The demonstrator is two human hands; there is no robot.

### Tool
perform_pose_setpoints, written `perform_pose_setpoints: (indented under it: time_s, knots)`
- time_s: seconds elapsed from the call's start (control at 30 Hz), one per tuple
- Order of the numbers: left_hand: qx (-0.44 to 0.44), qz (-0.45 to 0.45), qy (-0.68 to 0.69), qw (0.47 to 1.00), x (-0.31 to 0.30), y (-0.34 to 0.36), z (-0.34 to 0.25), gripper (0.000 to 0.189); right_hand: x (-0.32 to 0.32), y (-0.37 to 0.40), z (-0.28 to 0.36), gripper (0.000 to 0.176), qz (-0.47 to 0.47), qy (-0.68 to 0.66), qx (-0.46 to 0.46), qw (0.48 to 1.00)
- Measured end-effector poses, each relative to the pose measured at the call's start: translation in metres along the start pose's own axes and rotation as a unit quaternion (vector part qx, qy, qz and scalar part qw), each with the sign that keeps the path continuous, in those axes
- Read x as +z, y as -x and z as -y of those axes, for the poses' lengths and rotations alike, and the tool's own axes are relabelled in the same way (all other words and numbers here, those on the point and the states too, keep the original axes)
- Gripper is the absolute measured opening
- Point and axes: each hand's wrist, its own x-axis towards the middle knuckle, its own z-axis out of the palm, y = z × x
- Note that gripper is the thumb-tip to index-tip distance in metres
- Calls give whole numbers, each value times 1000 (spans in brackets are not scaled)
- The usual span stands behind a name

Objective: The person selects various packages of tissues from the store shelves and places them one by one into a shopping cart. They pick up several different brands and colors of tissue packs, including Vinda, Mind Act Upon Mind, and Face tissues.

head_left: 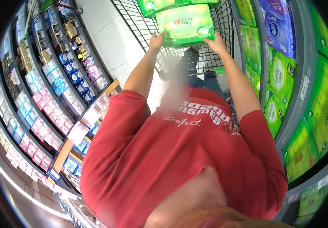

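Note:
A green tissue pack [186,26] is held between my two hands over the wire shopping cart [226,23]. My left hand [156,41] grips its lower left corner, and my right hand [216,42] grips the lower right corner, with the thumb on its front. More green packs [152,7] lie just beyond it, inside the cart. The cart's near end is below the held pack, close to my legs.
Shelves [42,110] of small pink, blue and white packets run along the left. On the right, shelves [304,81] hold large green packs [325,110] and a purple pack [278,28]. Pale floor tiles [103,32] lie between the left shelves and the cart.

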Motion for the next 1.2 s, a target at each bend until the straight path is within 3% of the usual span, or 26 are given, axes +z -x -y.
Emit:
perform_pose_setpoints:
  time_s: [0.03,0.07,0.17,0.3,0.47,0.63,0.7,0.73,0.77,0.83,0.97,1.0,1.07,1.17,1.2]
  knots:
    - [-75,48,104,991,2,-10,-3,79,2,-14,-5,78,56,-52,18,997]
    - [-104,111,140,978,3,-24,4,78,18,-31,-22,74,21,-55,11,998]
    - [-157,158,185,957,7,-20,-17,76,10,-33,-8,72,81,-138,61,985]
    - [-125,182,242,945,23,-40,17,72,8,-36,-7,67,104,-198,73,972]
    - [-126,170,252,944,17,-1,-9,70,-8,-6,19,65,45,-180,121,975]
    - [-130,194,321,918,2,46,-3,51,-38,44,46,67,-20,-177,38,983]
    - [-111,220,408,879,-13,77,-15,47,-54,60,60,69,-18,-124,-35,991]
    - [-105,219,438,866,-20,91,-21,45,-59,69,68,58,-69,-100,-100,988]
    - [-99,219,466,851,-28,103,-28,43,-66,78,75,58,-79,-102,-109,986]
    - [-24,207,497,842,-42,124,-49,42,-96,109,105,55,-153,-87,-255,951]
    - [125,162,559,803,-71,125,-88,46,-163,191,154,67,-254,-102,-396,876]
    - [142,135,560,805,-77,155,-130,49,-179,214,158,72,-273,-113,-441,848]
    - [217,180,534,797,-94,185,-177,59,-222,272,158,79,-310,-93,-460,827]
    - [328,268,514,746,-103,207,-231,76,-275,353,139,103,-336,-111,-481,802]
    - [377,318,488,720,-98,226,-254,78,-290,377,131,103,-375,-98,-473,791]
